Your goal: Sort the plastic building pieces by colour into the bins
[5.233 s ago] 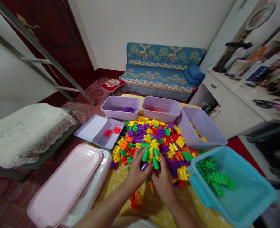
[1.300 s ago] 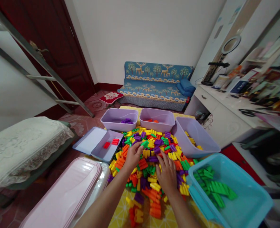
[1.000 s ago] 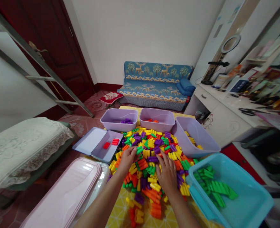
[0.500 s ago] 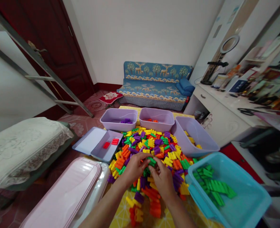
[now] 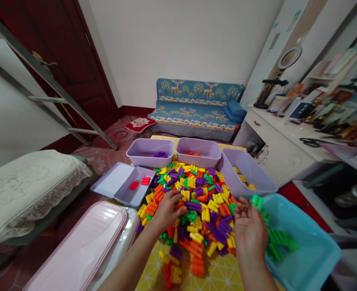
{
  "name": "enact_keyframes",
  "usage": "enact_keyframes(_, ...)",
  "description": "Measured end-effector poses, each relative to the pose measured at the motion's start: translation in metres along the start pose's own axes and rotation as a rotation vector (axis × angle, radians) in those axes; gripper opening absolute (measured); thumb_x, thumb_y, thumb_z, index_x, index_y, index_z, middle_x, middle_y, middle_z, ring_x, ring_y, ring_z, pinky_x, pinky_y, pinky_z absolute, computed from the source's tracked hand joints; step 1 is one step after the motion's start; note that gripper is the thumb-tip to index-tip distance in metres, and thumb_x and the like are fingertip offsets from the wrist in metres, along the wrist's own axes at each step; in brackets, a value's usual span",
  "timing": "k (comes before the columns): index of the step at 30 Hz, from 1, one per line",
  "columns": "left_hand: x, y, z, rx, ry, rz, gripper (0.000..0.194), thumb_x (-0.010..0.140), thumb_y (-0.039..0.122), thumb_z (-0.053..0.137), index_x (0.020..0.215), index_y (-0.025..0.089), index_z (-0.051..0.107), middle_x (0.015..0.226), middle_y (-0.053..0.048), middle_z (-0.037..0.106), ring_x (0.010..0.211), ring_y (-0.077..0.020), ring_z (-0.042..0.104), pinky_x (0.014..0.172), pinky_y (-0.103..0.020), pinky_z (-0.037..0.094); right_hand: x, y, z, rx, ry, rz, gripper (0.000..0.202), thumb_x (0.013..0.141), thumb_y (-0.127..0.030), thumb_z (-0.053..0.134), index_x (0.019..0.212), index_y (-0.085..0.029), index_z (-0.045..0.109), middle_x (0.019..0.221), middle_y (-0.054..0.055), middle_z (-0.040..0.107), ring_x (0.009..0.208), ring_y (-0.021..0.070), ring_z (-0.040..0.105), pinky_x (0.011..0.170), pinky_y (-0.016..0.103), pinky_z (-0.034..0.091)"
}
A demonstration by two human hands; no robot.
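Observation:
My left hand (image 5: 168, 211) rests over the left-middle of a heap of coloured plastic pieces (image 5: 219, 198), its fingers spread and touching orange and red pieces. My right hand (image 5: 250, 226) is at the near left rim of the turquoise bin (image 5: 314, 252), palm partly turned up. A green piece (image 5: 257, 202) is at its fingertips, above the rim. Inside that bin lie several green pieces (image 5: 283, 239). The heap mixes yellow, orange, purple and green pieces on a yellow patterned cloth (image 5: 219, 275).
Three lilac bins (image 5: 149, 161) stand behind the heap, holding purple, orange and yellow pieces. An open box (image 5: 132, 198) with red pieces sits at the left, near a pink lid (image 5: 84, 242). Farther back is a blue sofa (image 5: 193, 115).
My hands have moved apart. The right one has carried the green piece rightward to the turquoise bin, while the left has opened and moved slightly left over the heap.

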State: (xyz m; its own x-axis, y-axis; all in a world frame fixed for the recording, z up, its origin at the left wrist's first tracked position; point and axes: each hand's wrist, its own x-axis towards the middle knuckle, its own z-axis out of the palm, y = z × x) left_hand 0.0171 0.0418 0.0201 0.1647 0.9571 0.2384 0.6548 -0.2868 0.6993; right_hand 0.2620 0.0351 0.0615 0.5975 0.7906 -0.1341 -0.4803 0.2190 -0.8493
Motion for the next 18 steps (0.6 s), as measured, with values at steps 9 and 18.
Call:
enact_keyframes(9, -0.002, -0.001, 0.004, 0.207, -0.129, 0.032, 0.063, 0.066, 0.034, 0.078, 0.125, 0.029, 0.058, 0.145, -0.009, 0.043, 0.128, -0.0331, 0.044, 0.105, -0.050, 0.040, -0.009, 0.024, -0.005, -0.288, -0.192, 0.081, 0.035, 0.080, -0.046, 0.061, 0.107, -0.024, 0.062, 0.107, 0.004, 0.068, 0.084, 0.0183, 0.065, 0.070, 0.031, 0.052)
enact_keyframes(18, -0.004, -0.002, 0.007, 0.248, -0.116, 0.032, 0.061, 0.068, 0.021, 0.072, 0.126, 0.028, 0.057, 0.147, -0.008, 0.042, 0.129, -0.0306, 0.044, 0.107, -0.046, 0.040, 0.002, 0.063, 0.005, -1.201, -0.653, -0.661, 0.028, 0.081, -0.021, 0.052, 0.104, -0.022, 0.069, 0.115, 0.009, 0.064, 0.111, 0.0279, 0.054, 0.100, 0.046, 0.041)
